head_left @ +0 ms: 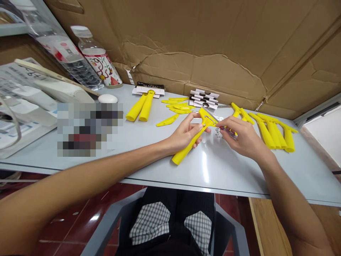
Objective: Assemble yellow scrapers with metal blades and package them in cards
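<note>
My left hand (181,134) is wrapped round the neck of a yellow scraper (185,151), its handle slanting down toward the table's front edge. A metal strip or blade shows along the scraper's wide head. At the right end of that head, my right hand (243,137) pinches what looks like a small screwdriver (233,134) with a clear, reddish handle; its tip is hidden by my fingers. Small shiny screws (217,133) lie in a heap just below the head. Behind my left hand are several loose yellow blade covers (167,120).
Several yellow scraper handles (271,133) lie at the right. Two yellow scrapers (145,106) with packaging rest at back left, beside folded cards (204,99). Bottles (99,60), a white oval object (108,99) and boxes (26,103) stand left. Cardboard (186,39) walls the back.
</note>
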The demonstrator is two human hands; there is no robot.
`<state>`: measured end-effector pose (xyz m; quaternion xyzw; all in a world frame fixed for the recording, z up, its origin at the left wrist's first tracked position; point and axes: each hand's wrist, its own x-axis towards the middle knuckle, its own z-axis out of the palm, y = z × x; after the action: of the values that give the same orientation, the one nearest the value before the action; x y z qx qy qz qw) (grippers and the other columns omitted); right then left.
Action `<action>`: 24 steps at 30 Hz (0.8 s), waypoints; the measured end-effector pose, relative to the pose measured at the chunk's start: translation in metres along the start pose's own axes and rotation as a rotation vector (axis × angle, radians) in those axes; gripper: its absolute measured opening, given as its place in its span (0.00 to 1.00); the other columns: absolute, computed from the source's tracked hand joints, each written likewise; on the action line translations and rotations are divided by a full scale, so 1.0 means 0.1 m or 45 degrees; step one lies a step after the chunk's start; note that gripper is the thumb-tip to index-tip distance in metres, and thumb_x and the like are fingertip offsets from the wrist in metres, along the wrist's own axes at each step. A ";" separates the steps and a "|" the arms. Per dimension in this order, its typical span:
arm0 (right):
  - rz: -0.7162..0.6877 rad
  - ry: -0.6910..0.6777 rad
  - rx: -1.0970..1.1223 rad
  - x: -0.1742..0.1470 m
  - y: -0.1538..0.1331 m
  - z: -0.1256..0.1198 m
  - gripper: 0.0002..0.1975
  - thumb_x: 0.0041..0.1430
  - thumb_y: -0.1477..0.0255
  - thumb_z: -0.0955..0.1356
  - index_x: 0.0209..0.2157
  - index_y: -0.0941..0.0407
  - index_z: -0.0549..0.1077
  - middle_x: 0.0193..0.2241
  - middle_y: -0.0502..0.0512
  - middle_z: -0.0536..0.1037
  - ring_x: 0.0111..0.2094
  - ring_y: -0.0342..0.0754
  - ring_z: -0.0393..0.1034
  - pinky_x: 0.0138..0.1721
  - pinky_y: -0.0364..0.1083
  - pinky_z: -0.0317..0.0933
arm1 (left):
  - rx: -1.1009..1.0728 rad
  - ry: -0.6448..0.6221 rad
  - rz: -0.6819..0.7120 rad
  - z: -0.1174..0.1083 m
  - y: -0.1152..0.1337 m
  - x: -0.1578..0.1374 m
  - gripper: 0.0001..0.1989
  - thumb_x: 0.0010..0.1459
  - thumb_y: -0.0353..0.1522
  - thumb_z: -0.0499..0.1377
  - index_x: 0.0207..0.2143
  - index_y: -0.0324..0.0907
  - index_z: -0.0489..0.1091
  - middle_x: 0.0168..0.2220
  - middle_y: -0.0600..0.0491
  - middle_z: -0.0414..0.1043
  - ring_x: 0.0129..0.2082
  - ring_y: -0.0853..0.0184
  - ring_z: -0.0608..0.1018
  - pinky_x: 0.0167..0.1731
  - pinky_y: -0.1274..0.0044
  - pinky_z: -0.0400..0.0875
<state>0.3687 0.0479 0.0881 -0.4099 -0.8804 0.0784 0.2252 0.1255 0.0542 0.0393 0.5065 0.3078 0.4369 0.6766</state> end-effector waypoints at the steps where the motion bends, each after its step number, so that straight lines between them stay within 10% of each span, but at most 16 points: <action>1: -0.001 0.002 0.004 0.00 -0.01 0.00 0.11 0.73 0.72 0.64 0.49 0.51 0.78 0.45 0.59 0.81 0.40 0.55 0.77 0.43 0.54 0.68 | -0.004 0.000 0.001 0.00 0.00 0.00 0.14 0.72 0.36 0.62 0.54 0.46 0.61 0.45 0.48 0.81 0.22 0.73 0.74 0.20 0.79 0.68; 24: -0.071 0.022 -0.276 0.32 -0.25 -0.32 0.09 0.68 0.72 0.68 0.42 0.51 0.82 0.40 0.57 0.85 0.37 0.55 0.79 0.41 0.54 0.69 | -0.090 0.112 -0.104 -0.03 0.00 0.07 0.09 0.73 0.31 0.59 0.50 0.49 0.60 0.40 0.51 0.80 0.20 0.73 0.72 0.19 0.79 0.66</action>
<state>0.3484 0.0550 0.1354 -0.4079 -0.8928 -0.0272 0.1893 0.1257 0.0618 0.0391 0.4498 0.3421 0.4413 0.6971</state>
